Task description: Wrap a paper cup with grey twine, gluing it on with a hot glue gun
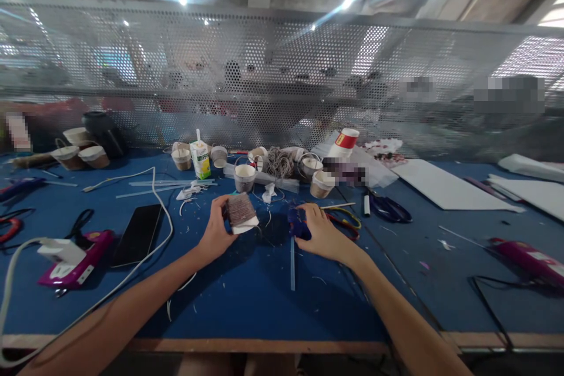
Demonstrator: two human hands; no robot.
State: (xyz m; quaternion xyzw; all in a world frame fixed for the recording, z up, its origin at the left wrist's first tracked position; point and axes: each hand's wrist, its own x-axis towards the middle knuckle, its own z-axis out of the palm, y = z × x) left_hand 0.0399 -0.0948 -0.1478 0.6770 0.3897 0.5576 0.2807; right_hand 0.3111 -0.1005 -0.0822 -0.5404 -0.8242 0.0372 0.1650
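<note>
My left hand grips a small paper cup tipped on its side, its wall wrapped in brown cord and a white band bare at one end. In my right hand is a dark blue hot glue gun, fingers closed over its body. A translucent glue stick sticks out of the gun towards me. Gun and cup are apart, both above the blue tabletop. Beyond them stands a cord-wrapped cup with a handle, close to a bundle of grey-brown cord.
A phone and a purple power strip with a white cable lie left. A drink carton and several cups line the back before a perforated metal screen. Right are scissors, white board and another purple power strip.
</note>
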